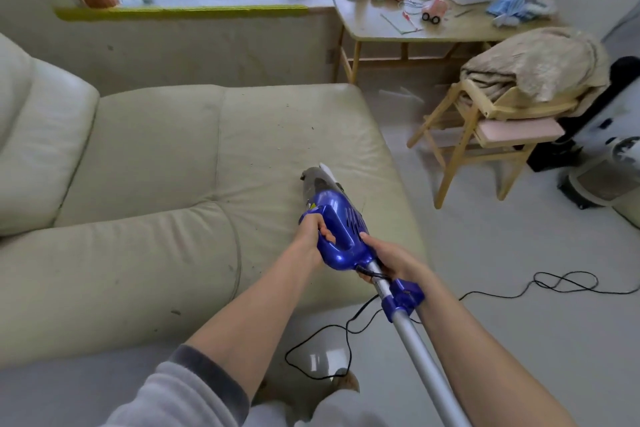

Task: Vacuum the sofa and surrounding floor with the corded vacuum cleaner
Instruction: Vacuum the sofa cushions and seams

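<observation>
A blue corded vacuum cleaner [341, 229] lies angled across the front right part of the cream sofa [145, 156], its grey nozzle end [317, 180] resting on the seat cushion. My left hand [313, 236] grips the blue handle loop. My right hand [391, 260] holds the silver tube [415, 347] just behind the blue body, fingers wrapped under it. Dark crumbs dot the cushion ahead of the nozzle. The black cord [346, 326] runs from the vacuum down to the pale floor [502, 288].
The cord loops [568, 282] across the floor to the right. A wooden chair [485, 128] piled with a beige blanket stands right of the sofa. A cluttered wooden table [398, 31] sits under the window. A white appliance [609, 177] stands at far right.
</observation>
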The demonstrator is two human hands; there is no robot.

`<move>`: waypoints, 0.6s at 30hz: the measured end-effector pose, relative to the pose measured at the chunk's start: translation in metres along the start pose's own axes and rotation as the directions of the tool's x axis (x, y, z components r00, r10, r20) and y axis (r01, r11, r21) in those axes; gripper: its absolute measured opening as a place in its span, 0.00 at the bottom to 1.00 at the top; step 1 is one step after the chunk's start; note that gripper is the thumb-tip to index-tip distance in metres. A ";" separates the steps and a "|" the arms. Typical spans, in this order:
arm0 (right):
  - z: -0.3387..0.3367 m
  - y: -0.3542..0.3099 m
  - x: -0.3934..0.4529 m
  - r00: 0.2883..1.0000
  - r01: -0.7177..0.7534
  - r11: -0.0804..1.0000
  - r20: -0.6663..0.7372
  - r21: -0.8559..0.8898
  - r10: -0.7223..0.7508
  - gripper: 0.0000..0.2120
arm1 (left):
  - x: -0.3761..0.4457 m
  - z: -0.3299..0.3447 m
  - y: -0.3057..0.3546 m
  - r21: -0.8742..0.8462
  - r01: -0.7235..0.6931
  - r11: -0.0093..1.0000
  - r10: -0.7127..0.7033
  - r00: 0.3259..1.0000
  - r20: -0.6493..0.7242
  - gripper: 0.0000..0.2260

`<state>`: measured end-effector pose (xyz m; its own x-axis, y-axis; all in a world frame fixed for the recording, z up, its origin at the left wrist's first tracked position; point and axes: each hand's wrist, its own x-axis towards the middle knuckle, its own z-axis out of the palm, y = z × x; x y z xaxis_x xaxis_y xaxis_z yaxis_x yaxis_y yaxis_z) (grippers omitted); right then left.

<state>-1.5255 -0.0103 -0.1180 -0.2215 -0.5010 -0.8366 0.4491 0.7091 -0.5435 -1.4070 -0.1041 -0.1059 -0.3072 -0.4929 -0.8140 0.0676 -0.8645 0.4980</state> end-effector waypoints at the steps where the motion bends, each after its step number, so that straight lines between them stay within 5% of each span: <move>1: 0.003 0.000 0.000 1.000 -0.004 1.000 0.002 -0.002 0.004 0.16 | -0.001 -0.003 0.001 -0.004 0.004 1.000 -0.004 1.000 0.001 0.09; 18: 0.098 0.008 0.005 0.992 -0.008 0.991 0.123 -0.130 0.024 0.16 | -0.026 -0.098 0.027 -0.146 -0.031 0.989 0.020 0.997 -0.070 0.09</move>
<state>-1.4381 -0.0556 -0.1204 -0.1023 -0.5411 -0.8347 0.3342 0.7716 -0.5412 -1.3041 -0.1240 -0.1005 -0.2386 -0.5161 -0.8226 0.2152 -0.8541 0.4735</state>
